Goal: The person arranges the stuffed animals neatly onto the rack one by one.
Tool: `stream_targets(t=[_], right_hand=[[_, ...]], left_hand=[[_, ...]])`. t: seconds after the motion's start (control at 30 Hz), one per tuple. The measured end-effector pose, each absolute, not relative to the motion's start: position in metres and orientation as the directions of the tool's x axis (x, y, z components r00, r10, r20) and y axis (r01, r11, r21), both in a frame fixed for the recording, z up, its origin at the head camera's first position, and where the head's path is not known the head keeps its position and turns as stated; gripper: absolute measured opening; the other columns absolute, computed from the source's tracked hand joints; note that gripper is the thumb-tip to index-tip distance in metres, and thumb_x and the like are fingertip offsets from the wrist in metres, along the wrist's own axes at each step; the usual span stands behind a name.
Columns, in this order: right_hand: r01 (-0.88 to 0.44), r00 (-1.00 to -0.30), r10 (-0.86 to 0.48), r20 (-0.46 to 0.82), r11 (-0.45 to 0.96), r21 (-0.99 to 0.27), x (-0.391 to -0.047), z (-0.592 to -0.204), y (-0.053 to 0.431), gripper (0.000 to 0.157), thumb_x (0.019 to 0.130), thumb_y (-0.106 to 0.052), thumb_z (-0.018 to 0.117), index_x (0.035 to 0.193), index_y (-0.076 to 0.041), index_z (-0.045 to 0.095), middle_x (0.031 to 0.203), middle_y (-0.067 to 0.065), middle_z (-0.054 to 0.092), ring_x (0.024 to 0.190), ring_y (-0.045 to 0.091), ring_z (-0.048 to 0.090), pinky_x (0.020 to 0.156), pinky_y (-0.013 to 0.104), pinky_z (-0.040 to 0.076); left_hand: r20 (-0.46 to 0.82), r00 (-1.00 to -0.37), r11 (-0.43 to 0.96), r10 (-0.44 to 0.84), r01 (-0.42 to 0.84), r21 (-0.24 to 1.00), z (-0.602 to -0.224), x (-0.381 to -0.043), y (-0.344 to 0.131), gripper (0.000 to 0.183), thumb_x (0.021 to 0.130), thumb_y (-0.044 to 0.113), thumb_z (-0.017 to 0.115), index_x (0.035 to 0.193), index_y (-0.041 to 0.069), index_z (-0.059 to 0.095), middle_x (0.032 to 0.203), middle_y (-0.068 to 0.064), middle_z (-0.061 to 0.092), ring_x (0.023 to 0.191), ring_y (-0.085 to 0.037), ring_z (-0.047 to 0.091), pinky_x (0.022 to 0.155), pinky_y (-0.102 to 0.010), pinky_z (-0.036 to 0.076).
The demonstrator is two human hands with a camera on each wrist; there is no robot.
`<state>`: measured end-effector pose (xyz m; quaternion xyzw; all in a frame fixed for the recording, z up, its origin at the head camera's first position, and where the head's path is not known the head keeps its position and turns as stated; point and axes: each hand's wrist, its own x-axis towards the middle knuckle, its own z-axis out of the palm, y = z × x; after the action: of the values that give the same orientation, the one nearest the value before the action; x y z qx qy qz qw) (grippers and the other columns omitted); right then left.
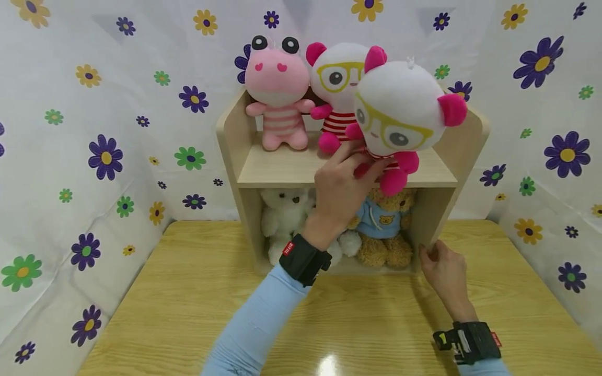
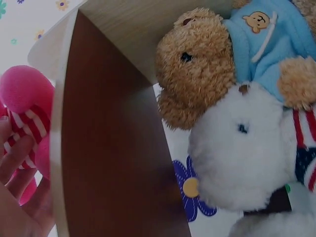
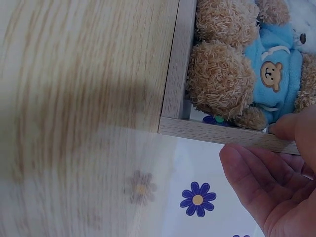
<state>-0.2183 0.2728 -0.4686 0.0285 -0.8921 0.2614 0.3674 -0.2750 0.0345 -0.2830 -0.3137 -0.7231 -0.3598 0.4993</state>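
Observation:
My left hand (image 1: 340,183) grips a panda plush (image 1: 400,104) with yellow glasses by its red-striped body, tilted in front of the upper shelf. In the left wrist view its striped body shows between the fingers (image 2: 17,158). My right hand (image 1: 444,269) pinches the lower right side panel of the wooden shelf unit (image 1: 277,167), thumb inside and fingers outside in the right wrist view. A second panda plush (image 1: 336,78) sits on the upper shelf, partly hidden by the held one. Left of it sits a pink plush (image 1: 277,94) with striped clothing.
In the lower compartment sit a white plush bear (image 1: 287,214), a brown teddy bear (image 1: 383,224) in a blue hoodie, and a white fluffy plush (image 2: 242,148) between them. The unit stands on a wood-grain table (image 1: 197,313) before a flower-printed backdrop (image 1: 141,68).

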Motion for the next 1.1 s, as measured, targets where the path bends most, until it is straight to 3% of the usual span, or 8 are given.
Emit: stream_targets(t=[0.27,0.4,0.5,0.6,0.73,1.0,1.1], right_hand=[[-0.242,-0.725,0.147,0.672,0.860,-0.449,-0.218,-0.470,0.272,0.016,0.088,-0.005,0.073,0.078,0.004,0.065,0.058,0.014,0.064,0.044,0.014,0.052,0.043,0.023,0.034],[-0.249,-0.725,0.143,0.674,0.857,-0.450,-0.218,-0.469,0.272,0.016,0.088,-0.004,0.072,0.077,0.004,0.064,0.057,0.015,0.064,0.042,0.017,0.052,0.042,0.024,0.034],[-0.262,-0.725,0.135,0.675,0.853,-0.452,-0.217,-0.468,0.272,0.016,0.089,-0.003,0.071,0.077,0.005,0.064,0.056,0.016,0.063,0.040,0.018,0.053,0.040,0.021,0.032],[-0.268,-0.723,0.127,0.679,0.855,-0.445,-0.217,-0.469,0.272,0.016,0.089,-0.002,0.071,0.077,0.006,0.063,0.055,0.016,0.062,0.038,0.018,0.051,0.039,0.020,0.030],[-0.261,-0.724,0.129,0.678,0.858,-0.442,-0.217,-0.469,0.272,0.015,0.088,-0.002,0.071,0.078,0.006,0.064,0.055,0.016,0.062,0.039,0.017,0.050,0.039,0.021,0.031],[-0.270,-0.724,0.127,0.677,0.852,-0.449,-0.218,-0.471,0.271,0.015,0.088,-0.001,0.071,0.077,0.007,0.064,0.056,0.017,0.064,0.038,0.015,0.051,0.038,0.017,0.030],[-0.267,-0.723,0.137,0.677,0.849,-0.456,-0.218,-0.472,0.271,0.016,0.088,-0.001,0.071,0.076,0.007,0.064,0.056,0.016,0.064,0.038,0.015,0.051,0.038,0.016,0.029]], left_hand=[[0.922,-0.359,0.677,0.143,0.715,0.174,-0.281,-0.279,0.060,0.026,0.090,0.041,0.077,0.086,0.016,0.078,0.110,0.002,0.074,0.087,-0.014,0.072,0.074,-0.024,0.056],[0.883,-0.428,0.700,0.192,0.691,0.183,-0.279,-0.280,0.069,0.029,0.092,0.046,0.074,0.094,0.018,0.080,0.117,0.003,0.073,0.095,-0.013,0.072,0.077,-0.023,0.057],[0.831,-0.493,0.743,0.257,0.651,0.157,-0.279,-0.277,0.073,0.037,0.093,0.053,0.070,0.108,0.021,0.080,0.131,0.001,0.069,0.105,-0.017,0.070,0.077,-0.026,0.059],[0.779,-0.537,0.795,0.323,0.600,0.084,-0.280,-0.274,0.075,0.049,0.093,0.061,0.064,0.120,0.023,0.076,0.144,-0.002,0.061,0.112,-0.021,0.068,0.075,-0.029,0.060],[0.724,-0.580,0.839,0.373,0.544,0.004,-0.277,-0.275,0.081,0.058,0.096,0.067,0.054,0.131,0.023,0.070,0.151,-0.004,0.054,0.119,-0.022,0.064,0.085,-0.031,0.058],[0.579,-0.734,0.900,0.356,0.437,0.001,-0.269,-0.282,0.093,0.069,0.099,0.073,0.033,0.148,0.030,0.055,0.163,-0.001,0.039,0.134,-0.023,0.051,0.095,-0.044,0.051],[0.556,-0.755,0.912,0.347,0.410,-0.012,-0.270,-0.285,0.098,0.073,0.098,0.076,0.030,0.153,0.031,0.048,0.166,-0.002,0.033,0.134,-0.025,0.049,0.093,-0.045,0.051]])
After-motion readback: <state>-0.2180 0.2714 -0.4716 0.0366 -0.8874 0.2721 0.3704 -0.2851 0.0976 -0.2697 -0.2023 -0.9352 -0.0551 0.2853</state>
